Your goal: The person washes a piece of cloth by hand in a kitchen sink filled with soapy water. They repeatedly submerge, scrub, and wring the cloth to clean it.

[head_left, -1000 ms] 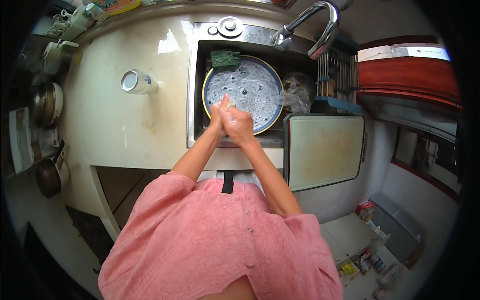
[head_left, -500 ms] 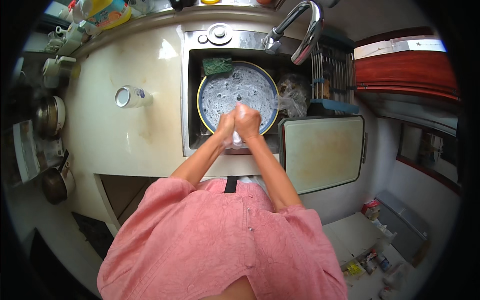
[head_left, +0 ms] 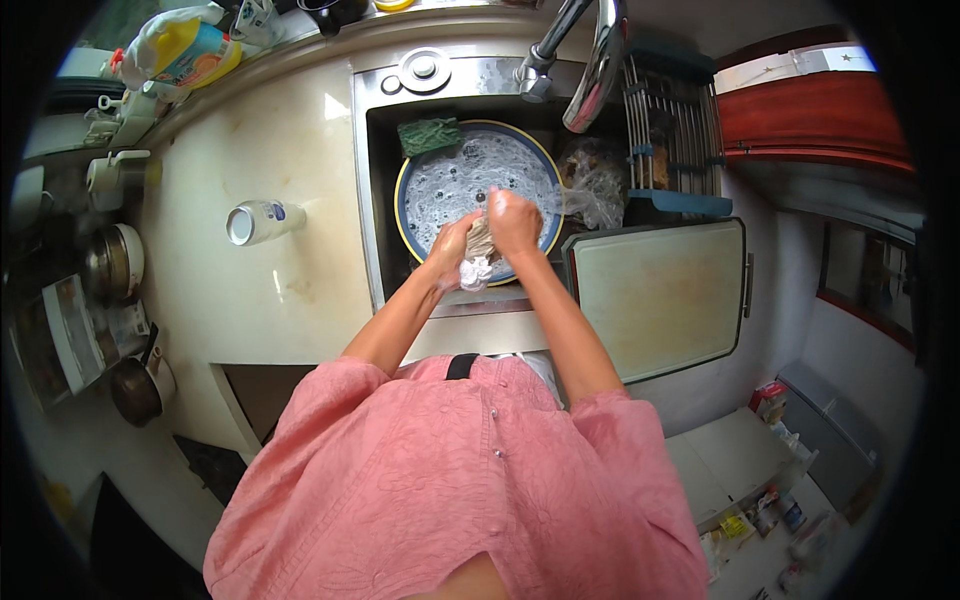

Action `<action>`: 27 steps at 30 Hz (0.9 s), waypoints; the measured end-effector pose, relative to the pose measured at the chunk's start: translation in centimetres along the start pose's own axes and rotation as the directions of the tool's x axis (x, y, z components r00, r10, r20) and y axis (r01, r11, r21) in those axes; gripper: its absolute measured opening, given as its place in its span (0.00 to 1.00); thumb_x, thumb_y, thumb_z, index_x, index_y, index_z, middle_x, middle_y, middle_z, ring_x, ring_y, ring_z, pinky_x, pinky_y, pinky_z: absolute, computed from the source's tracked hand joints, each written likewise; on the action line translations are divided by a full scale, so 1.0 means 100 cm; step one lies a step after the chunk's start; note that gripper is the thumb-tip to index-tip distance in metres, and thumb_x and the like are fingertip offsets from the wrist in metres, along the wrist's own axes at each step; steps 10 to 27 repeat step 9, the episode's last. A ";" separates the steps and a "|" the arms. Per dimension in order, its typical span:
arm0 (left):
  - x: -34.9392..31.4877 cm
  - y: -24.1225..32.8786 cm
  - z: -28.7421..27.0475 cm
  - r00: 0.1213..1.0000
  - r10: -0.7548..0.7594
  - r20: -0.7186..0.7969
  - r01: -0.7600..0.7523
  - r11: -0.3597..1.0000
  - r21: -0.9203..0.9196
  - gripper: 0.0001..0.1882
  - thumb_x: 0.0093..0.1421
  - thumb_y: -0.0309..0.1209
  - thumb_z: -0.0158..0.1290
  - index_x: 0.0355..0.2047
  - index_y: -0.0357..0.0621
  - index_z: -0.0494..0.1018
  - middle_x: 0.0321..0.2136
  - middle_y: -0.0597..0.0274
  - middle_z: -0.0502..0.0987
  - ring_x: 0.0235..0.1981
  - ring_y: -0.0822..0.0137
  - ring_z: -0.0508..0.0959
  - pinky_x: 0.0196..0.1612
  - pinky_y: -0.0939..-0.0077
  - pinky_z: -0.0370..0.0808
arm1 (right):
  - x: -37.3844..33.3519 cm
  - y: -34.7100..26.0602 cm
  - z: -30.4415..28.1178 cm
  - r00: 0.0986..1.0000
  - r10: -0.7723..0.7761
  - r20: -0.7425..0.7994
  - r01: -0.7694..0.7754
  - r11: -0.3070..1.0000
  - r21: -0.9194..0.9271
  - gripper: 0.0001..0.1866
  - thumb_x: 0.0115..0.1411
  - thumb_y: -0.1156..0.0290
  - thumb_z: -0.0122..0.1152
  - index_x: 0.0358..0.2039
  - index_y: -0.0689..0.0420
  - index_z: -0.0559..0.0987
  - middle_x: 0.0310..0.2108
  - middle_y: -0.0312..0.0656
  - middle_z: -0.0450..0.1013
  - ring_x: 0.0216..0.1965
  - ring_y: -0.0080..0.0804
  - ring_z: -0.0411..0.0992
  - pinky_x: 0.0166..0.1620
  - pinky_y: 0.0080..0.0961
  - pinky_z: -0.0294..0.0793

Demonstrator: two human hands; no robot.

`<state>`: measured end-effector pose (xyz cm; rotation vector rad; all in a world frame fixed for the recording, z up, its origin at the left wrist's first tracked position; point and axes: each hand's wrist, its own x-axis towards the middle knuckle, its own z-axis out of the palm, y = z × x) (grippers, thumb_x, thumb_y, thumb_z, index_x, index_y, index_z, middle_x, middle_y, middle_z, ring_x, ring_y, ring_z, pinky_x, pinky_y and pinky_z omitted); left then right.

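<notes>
Pale stone table (head_left: pixel 270 180) across the upper left, bending toward the rim. Steel sink (head_left: pixel 375 200) set into its right part, basin dark.

Cream cutting board (head_left: pixel 660 295) at the sink's right front corner, lying flat, dark-framed. Dish rack (head_left: pixel 670 120) behind it at the sink's right edge, a teal tray beneath.

Round blue-rimmed plate (head_left: pixel 450 185) in the basin, filling most of it, covered in suds. Chrome tap (head_left: pixel 595 60) arching over the sink's back edge, spout above the plate's far right side. Crumpled clear plastic bag (head_left: pixel 595 185) at the plate's right edge, against the rack.

Pink-shirted person's forearms entering from below, meeting over the plate's near rim.

Right hand (head_left: pixel 515 222) clenched around the top of a brownish scrubbing wad (head_left: pixel 480 240). Left hand (head_left: pixel 450 250) closed on the same wad from the left side. Wad pressed between both hands, just above the plate's near rim; white foam (head_left: pixel 474 272) hanging below it. Contact with the plate itself not discernible.

Green sponge (head_left: pixel 428 135) at the basin's back left corner, touching the plate's far rim. Round drain-like fitting (head_left: pixel 424 68) on the sink's back ledge, left of the tap.

White bottle (head_left: pixel 262 220) lying on its side mid-table, left of the sink, well apart from it. Yellow-and-blue bag (head_left: pixel 190 55) at the table's back left corner. Pots (head_left: pixel 115 265) along the far left edge, partly blurred.
</notes>
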<state>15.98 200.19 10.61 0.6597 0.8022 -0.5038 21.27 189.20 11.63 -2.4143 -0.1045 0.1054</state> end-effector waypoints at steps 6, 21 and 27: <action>-0.023 0.033 -0.004 0.986 0.040 0.161 -0.098 0.924 0.369 0.15 0.50 0.35 0.61 0.32 0.39 0.71 0.27 0.62 0.75 0.24 0.73 0.75 0.26 0.78 0.72 | 0.027 0.026 -0.014 0.942 0.335 -0.012 -0.281 0.809 0.515 0.24 0.59 0.58 0.54 0.14 0.65 0.66 0.11 0.45 0.60 0.15 0.32 0.56 0.23 0.36 0.57; -0.016 0.041 -0.021 0.985 0.019 0.174 -0.109 0.842 0.528 0.20 0.49 0.31 0.63 0.39 0.39 0.68 0.28 0.62 0.75 0.23 0.74 0.74 0.25 0.82 0.71 | 0.030 0.038 -0.014 0.927 0.355 0.118 -0.352 0.723 0.595 0.25 0.60 0.57 0.53 0.13 0.63 0.65 0.11 0.38 0.58 0.18 0.26 0.51 0.24 0.34 0.57; -0.016 0.041 -0.021 0.985 0.019 0.174 -0.109 0.842 0.528 0.20 0.49 0.31 0.63 0.39 0.39 0.68 0.28 0.62 0.75 0.23 0.74 0.74 0.25 0.82 0.71 | 0.030 0.038 -0.014 0.927 0.355 0.118 -0.352 0.723 0.595 0.25 0.60 0.57 0.53 0.13 0.63 0.65 0.11 0.38 0.58 0.18 0.26 0.51 0.24 0.34 0.57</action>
